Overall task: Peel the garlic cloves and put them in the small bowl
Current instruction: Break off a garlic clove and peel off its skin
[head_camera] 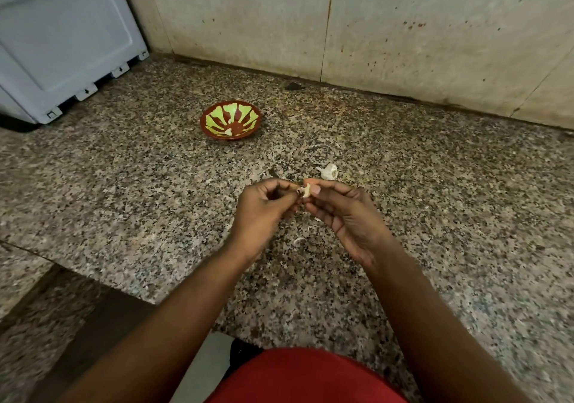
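Both hands meet over the counter (pixel 124 169), pinching one garlic clove (pixel 306 191) between them: the left hand (pixel 264 213) curls its fingertips on the clove's left end, the right hand (pixel 348 216) holds it between thumb and forefinger. Just beyond the clove lies a garlic bulb (pixel 330 171); under it, scraps of skin (pixel 299 240). Farther back from the clove stands the small bowl (pixel 230 120), with bare granite between. Beyond the bowl the wall (pixel 372 30) closes the counter; a grey box (pixel 62 39) sits back-left.
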